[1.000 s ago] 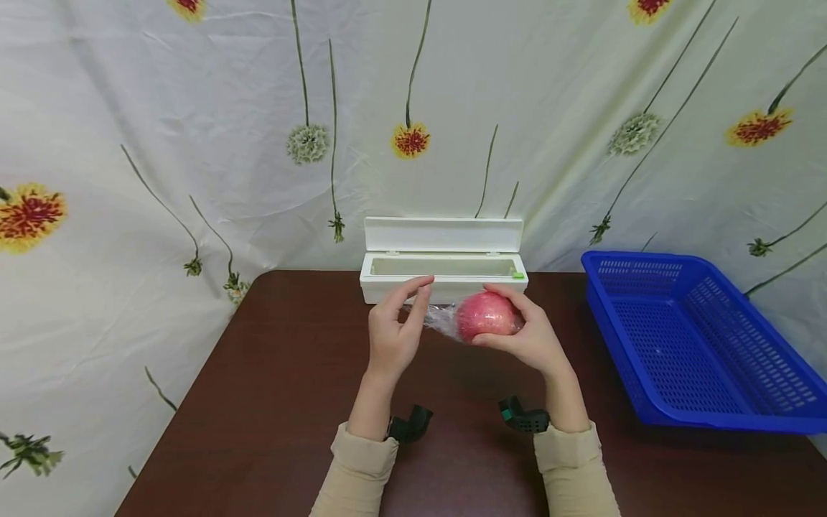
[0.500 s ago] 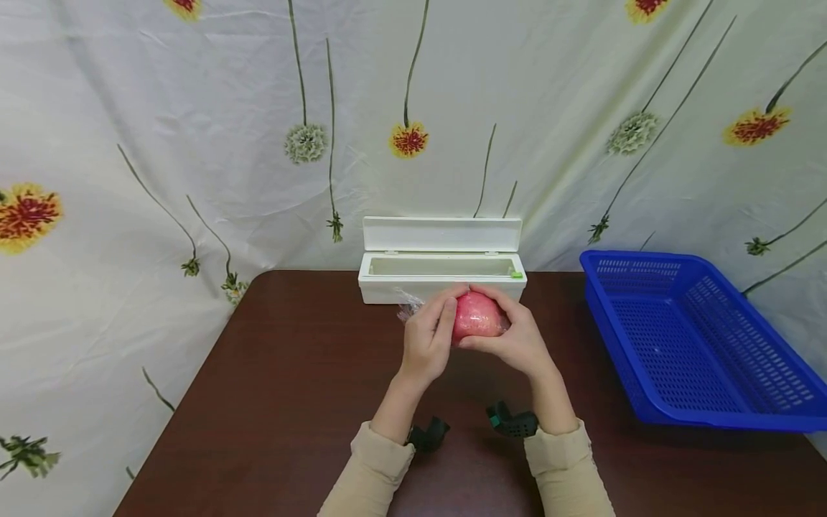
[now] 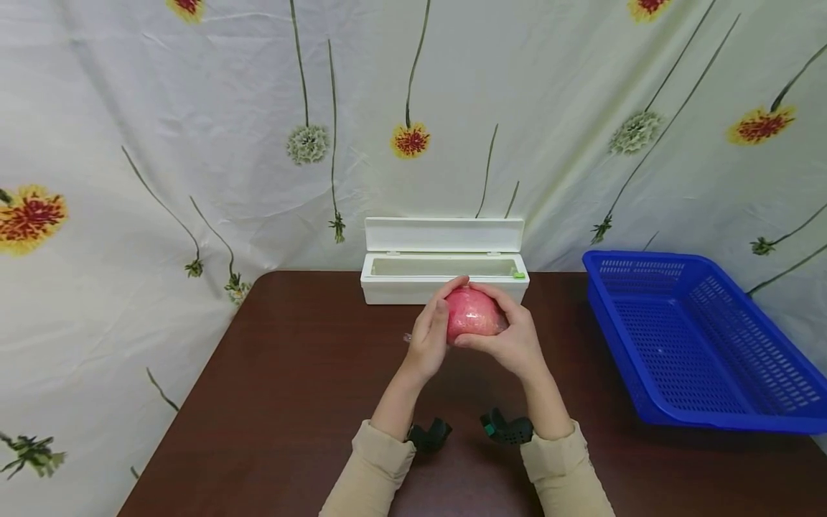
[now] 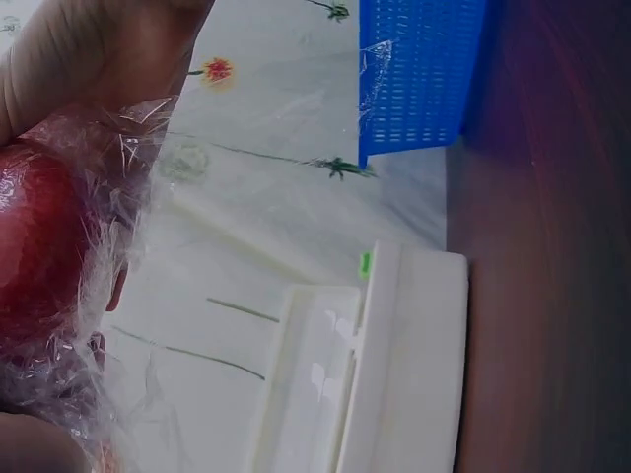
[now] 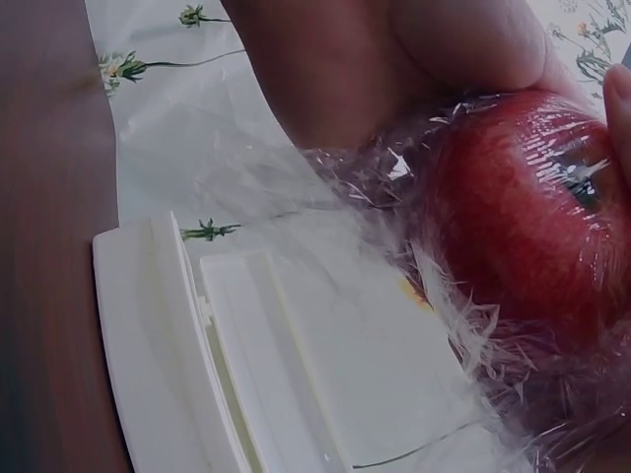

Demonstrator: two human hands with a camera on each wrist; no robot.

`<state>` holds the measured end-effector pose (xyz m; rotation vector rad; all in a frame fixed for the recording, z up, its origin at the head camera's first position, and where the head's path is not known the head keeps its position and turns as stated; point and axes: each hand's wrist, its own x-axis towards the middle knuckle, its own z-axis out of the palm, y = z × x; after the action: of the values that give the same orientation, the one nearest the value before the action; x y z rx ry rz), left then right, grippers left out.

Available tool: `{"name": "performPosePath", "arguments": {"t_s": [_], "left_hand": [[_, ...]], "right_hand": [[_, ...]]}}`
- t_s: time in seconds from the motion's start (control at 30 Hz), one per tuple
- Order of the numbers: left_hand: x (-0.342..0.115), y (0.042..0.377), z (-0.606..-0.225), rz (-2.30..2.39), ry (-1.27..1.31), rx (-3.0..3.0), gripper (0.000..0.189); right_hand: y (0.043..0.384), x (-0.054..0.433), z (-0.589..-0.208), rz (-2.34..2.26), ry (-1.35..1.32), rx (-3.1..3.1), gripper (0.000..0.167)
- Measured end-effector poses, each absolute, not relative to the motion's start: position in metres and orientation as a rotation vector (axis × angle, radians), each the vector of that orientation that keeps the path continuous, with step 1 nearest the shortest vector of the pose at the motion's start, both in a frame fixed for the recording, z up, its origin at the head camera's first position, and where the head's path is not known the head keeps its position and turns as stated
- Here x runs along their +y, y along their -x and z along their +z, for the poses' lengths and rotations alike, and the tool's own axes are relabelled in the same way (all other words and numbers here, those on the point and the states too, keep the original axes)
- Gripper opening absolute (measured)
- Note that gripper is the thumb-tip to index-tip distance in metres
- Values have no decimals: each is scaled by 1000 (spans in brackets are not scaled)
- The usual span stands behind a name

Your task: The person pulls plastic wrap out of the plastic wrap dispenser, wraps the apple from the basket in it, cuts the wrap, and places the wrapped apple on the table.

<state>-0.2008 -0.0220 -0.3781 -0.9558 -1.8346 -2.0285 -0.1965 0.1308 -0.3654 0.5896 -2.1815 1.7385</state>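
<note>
A red apple, covered in clear plastic wrap, is held up between two hands over the table. My right hand grips its right side, thumb below and fingers over the top. On the other side my left hand cups the apple, fingers and thumb against the film. The apple's stem end shows through the stretched wrap in the right wrist view. Loose, crumpled film bunches around the fruit, and a small bit pokes out beyond the left hand. Part of the left side of the apple is hidden by that hand.
Behind the hands, a long white box stands with its lid raised and a green tab at its right end. A blue perforated basket sits at the right of the brown table. A flowered cloth hangs behind.
My left hand has moved right from the loose film tail onto the apple and now cups it. The apple and right hand have shifted slightly left, and the film tail is mostly out of sight.
</note>
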Motion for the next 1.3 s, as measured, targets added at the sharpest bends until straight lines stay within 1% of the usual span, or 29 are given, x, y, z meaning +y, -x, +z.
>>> {"name": "performPosePath", "arguments": {"t_s": [0.1, 0.47, 0.57, 0.7, 0.77, 0.83, 1.03, 1.13, 1.2, 1.3], "left_hand": [[-24, 205, -382, -2110, 971, -1838, 68], [-29, 208, -384, -2252, 1006, -1870, 81], [-29, 209, -383, -2307, 1000, -1928, 85], [-31, 209, -382, -2259, 1014, -2048, 91], [-33, 208, -381, -2201, 1013, -2093, 88], [-38, 207, -380, -2155, 1012, -2108, 81], [-55, 208, -377, -2049, 1117, -1998, 50], [-61, 208, -376, -1987, 1134, -2005, 38], [-63, 207, -374, -1967, 1127, -2041, 37], [-64, 207, -373, -1971, 1109, -2091, 45]], "right_hand": [[197, 129, -367, 1735, -582, -2170, 70], [197, 129, -367, 1741, -582, -2166, 70], [199, 133, -366, 1730, -580, -2199, 67], [201, 139, -365, 1746, -568, -2250, 62], [202, 141, -365, 1763, -577, -2273, 60], [203, 141, -365, 1770, -585, -2292, 59], [203, 139, -365, 1753, -559, -2361, 55], [203, 139, -364, 1752, -550, -2384, 54], [203, 139, -365, 1755, -551, -2381, 53], [203, 138, -365, 1761, -554, -2373, 53]]}}
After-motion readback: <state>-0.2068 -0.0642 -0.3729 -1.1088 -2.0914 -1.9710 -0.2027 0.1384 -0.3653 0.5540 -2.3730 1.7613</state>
